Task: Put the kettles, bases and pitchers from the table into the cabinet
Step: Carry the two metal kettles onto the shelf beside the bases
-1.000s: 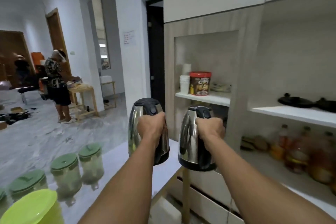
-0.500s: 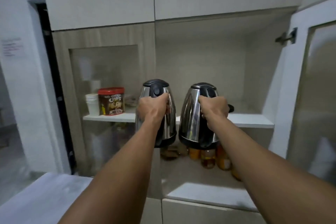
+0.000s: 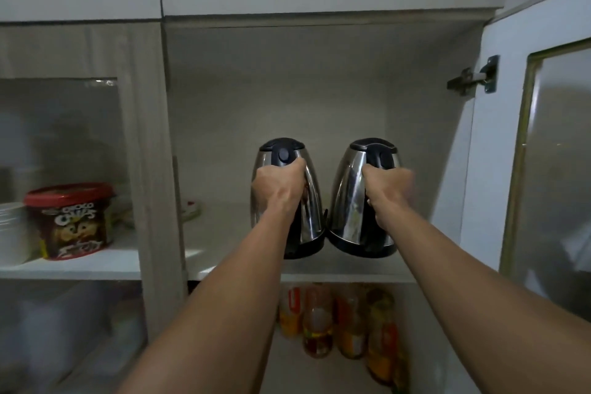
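Kettles (image 3: 363,198) in outstretched hands (image 3: 278,189), handles gripped, above shelf (image 3: 224,233)

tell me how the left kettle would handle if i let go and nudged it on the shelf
The left kettle is polished steel, so probably rigid and slick to bare fingers; the left hand grips its black handle instead. Its body widens toward a broad dark base, so it likely slides on the white shelf rather than tips. It could knock the right kettle alongside.

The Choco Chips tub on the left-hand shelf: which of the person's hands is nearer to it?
Left. The left hand holds its kettle right of the tub, beyond the cabinet divider; the right hand is further right still.
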### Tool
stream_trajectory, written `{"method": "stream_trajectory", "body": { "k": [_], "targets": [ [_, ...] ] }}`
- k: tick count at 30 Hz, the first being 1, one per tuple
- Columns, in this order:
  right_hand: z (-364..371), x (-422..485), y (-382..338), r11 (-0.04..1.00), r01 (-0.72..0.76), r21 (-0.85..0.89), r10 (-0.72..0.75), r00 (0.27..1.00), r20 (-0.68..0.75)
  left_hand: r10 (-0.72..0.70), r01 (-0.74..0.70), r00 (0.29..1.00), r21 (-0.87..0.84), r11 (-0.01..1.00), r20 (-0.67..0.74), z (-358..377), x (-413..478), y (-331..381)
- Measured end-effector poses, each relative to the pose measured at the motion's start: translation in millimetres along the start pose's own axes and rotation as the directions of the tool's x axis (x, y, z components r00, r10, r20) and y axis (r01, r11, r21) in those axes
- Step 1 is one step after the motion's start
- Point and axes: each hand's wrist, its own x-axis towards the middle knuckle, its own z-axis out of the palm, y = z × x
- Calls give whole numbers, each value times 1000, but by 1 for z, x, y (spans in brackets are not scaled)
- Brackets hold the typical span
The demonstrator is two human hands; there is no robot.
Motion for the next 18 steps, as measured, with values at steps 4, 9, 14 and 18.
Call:
{"method": "stream_trajectory", "body": {
  "k": [4,9,14,18],
  "targets": [
    [41,42,19,1000,-28,8,28,999,-17,9,-8,999,-25,1000,49,31,50,-14],
    [93,90,31,999,-30,-27,29,999,-26,30,-31,997,8,999,76,59,117,-31],
    [133,128,37,998,-30,-62,25,997,-67,-2,14,979,-59,998,205,85,168,-49],
    [155,148,51,993,-31,-113,22,997,-72,-2,6,979,-18,1000,206,97,185,-67]
  ]
}}
